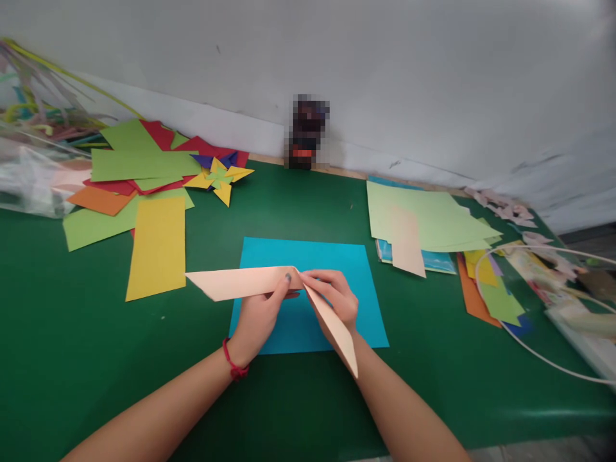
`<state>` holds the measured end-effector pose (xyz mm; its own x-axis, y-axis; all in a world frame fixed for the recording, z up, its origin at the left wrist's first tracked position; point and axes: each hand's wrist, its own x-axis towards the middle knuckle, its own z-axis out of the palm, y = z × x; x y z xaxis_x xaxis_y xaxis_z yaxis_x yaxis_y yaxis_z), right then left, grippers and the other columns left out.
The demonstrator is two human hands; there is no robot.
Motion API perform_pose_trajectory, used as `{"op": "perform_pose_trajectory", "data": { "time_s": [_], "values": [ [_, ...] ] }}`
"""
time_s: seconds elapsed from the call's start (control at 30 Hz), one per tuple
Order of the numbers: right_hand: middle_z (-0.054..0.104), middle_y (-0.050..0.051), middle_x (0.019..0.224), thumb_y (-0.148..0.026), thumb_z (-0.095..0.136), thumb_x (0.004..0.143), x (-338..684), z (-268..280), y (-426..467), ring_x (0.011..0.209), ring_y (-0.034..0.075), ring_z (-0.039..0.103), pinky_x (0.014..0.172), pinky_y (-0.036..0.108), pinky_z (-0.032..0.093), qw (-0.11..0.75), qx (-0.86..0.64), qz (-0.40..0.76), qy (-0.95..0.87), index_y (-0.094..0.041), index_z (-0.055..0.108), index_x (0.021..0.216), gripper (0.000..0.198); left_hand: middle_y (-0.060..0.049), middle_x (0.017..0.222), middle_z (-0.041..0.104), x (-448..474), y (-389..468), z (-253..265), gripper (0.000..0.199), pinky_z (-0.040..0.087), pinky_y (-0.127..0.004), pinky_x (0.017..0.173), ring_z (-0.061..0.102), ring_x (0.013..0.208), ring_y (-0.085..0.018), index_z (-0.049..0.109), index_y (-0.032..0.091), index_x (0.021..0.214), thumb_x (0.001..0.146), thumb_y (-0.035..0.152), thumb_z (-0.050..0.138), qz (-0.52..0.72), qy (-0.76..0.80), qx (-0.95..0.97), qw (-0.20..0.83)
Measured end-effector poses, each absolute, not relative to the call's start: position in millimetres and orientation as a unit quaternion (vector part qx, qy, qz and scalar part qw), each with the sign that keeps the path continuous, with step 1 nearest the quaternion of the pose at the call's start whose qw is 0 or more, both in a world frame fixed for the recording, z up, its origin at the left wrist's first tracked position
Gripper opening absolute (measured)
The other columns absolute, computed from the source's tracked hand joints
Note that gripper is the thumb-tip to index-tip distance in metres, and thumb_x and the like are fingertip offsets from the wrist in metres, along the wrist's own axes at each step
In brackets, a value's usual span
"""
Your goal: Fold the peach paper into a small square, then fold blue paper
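Note:
A pale peach strip of folded paper [240, 282] is held up above the table, bent at its middle so one arm points left and the other slants down to the right. My left hand [262, 314], with a red cord at the wrist, pinches it near the bend with the thumb on top. Close by, my right hand [337, 298] has its fingers closed on the paper at the bend and along the right arm. Beneath both hands lies a flat blue sheet of paper [308, 253]. The fingertips behind the paper are partly hidden.
Green, red and orange papers pile up at left beside a yellow sheet [156, 250] and a folded yellow-and-purple star [219, 176]. Light green sheets [423, 218] lie at right, near a white cable [510, 333]. A blurred dark object [308, 131] stands against the wall.

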<state>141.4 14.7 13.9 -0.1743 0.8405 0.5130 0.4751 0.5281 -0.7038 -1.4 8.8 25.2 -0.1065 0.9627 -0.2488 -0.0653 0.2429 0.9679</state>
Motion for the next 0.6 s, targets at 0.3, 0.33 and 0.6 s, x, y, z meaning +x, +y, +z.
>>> {"op": "perform_pose_trajectory", "data": {
  "time_s": [0.3,0.33,0.6],
  "values": [
    [0.057,0.004,0.118,-0.013,0.052,0.081,141.0,10.8,19.2,0.107,0.022,0.053,0.087,0.04,0.048,0.425,-0.382,0.127,-0.811,-0.029,0.05,0.121,0.043,-0.007,0.106,0.065,-2.7,9.3,25.5,0.033,0.052,-0.032,0.08,0.062,0.095,-0.021,0.063,0.016,0.099,0.079,0.039,0.053,0.488,0.581,0.401,0.513],
    [0.057,0.004,0.119,-0.013,0.052,0.081,140.6,10.1,20.0,0.108,0.022,0.053,0.087,0.039,0.048,0.42,-0.38,0.126,-0.814,-0.03,0.049,0.122,0.044,-0.006,0.107,0.065,-2.6,9.4,25.5,0.033,0.052,-0.031,0.079,0.062,0.095,-0.021,0.063,0.016,0.1,0.079,0.039,0.053,0.489,0.58,0.399,0.516],
    [0.059,0.002,0.116,-0.01,0.059,0.077,145.0,8.0,24.6,0.107,0.019,0.053,0.086,0.039,0.049,0.434,-0.35,0.106,-0.823,-0.032,0.053,0.117,0.046,-0.005,0.104,0.066,-2.9,8.5,30.9,0.028,0.051,-0.028,0.081,0.062,0.095,-0.019,0.064,0.016,0.097,0.079,0.035,0.054,0.493,0.555,0.392,0.543]
  ]
}}
